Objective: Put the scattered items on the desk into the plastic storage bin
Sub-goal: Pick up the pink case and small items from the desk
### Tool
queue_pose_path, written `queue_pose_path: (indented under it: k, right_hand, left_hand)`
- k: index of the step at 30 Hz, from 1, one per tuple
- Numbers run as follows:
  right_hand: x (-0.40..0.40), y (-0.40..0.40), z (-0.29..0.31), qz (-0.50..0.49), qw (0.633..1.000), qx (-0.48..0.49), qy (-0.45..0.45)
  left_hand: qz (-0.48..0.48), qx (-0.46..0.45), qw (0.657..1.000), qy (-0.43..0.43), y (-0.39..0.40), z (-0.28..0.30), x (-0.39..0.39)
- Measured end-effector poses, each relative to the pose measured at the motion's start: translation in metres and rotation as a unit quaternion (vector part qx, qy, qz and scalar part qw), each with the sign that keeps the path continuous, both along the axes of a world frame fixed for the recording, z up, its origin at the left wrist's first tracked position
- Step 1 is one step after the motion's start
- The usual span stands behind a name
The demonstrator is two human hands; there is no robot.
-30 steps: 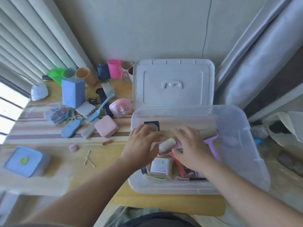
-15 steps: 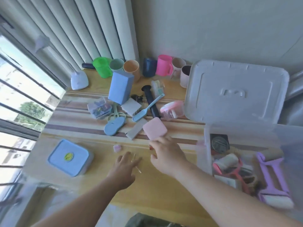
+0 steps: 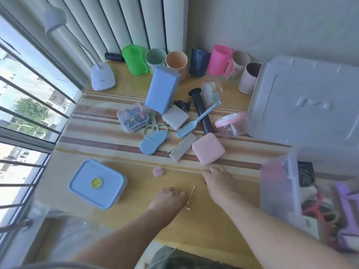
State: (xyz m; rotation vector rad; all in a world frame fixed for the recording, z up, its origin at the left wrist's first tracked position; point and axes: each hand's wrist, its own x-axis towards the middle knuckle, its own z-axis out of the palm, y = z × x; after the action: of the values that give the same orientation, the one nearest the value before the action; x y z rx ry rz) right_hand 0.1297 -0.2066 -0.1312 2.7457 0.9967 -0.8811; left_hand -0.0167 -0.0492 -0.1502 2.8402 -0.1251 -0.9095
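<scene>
The clear plastic storage bin stands at the right edge with several items inside, and its lid leans behind it. My left hand rests on the desk with fingers curled, their tips at the thin wooden sticks. My right hand lies palm down just below the pink square case, its fingertips hidden. Scattered beyond are a grey flat block, a blue oval piece, a blue brush, a black handle and a small pink eraser.
A blue lidded box sits at the left front. A tall blue box, a clear box of clips and a pink-lidded container lie mid-desk. Several cups line the back wall. A white lamp stands by the window.
Both hands have left the bin and moved left onto the desk. My left hand's fingers have curled in by the sticks. The view has swung left.
</scene>
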Motion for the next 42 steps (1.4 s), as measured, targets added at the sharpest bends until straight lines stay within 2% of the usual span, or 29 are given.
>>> queue_pose_path:
  k: [5,8,11,13,15,17,20,24,26,28,34,35,37,42]
  right_hand:
    - [-0.005,-0.003,-0.002,-0.026,0.999,-0.034,0.019]
    - [-0.013,-0.005,-0.001,-0.047,0.997,-0.003,0.067]
    - [-0.024,-0.003,-0.001,-0.049,0.989,0.069,0.124]
    - [-0.03,0.001,-0.004,-0.041,0.988,0.081,0.126]
    - [-0.035,0.008,-0.005,-0.026,0.99,0.075,0.113]
    - [-0.037,0.013,-0.007,-0.014,0.991,0.075,0.107]
    - [-0.036,0.021,-0.01,-0.038,0.988,0.089,0.12]
    - [-0.033,0.033,-0.009,-0.185,0.959,0.106,0.186]
    - [-0.034,0.034,-0.011,-0.241,0.95,0.101,0.17]
    - [-0.034,0.034,-0.012,-0.247,0.951,0.087,0.166]
    - [-0.039,0.025,-0.006,-0.044,0.992,0.024,0.115]
    - [-0.039,0.023,0.003,-0.021,0.994,0.036,0.104]
    - [-0.031,0.015,0.029,-0.037,0.988,0.1,0.108]
    - [0.001,-0.041,0.13,-0.085,0.938,0.317,0.111]
  left_hand:
    - [0.023,-0.007,1.0,0.013,-0.003,-0.014,-0.007]
    - [0.104,-0.045,0.994,0.0,0.009,-0.012,-0.003]
    - [0.212,-0.096,0.97,-0.067,0.04,-0.005,0.002]
    - [0.292,-0.118,0.941,-0.121,0.06,0.001,0.007]
    - [0.355,-0.096,0.92,-0.134,0.074,0.005,0.015]
    - [0.384,-0.067,0.913,-0.12,0.082,0.003,0.024]
    - [0.403,-0.061,0.91,-0.08,0.083,-0.003,0.029]
    - [0.397,-0.058,0.912,-0.082,0.075,-0.009,0.019]
    - [0.379,-0.059,0.921,-0.075,0.071,-0.008,0.011]
    - [0.358,-0.056,0.93,-0.065,0.067,-0.004,0.002]
    - [0.364,-0.063,0.926,-0.073,0.054,0.019,-0.01]
    - [0.366,-0.068,0.925,-0.077,0.051,0.027,-0.007]
    - [0.362,-0.076,0.925,-0.088,0.042,0.046,0.006]
    - [0.333,-0.128,0.919,-0.165,-0.011,0.109,0.071]
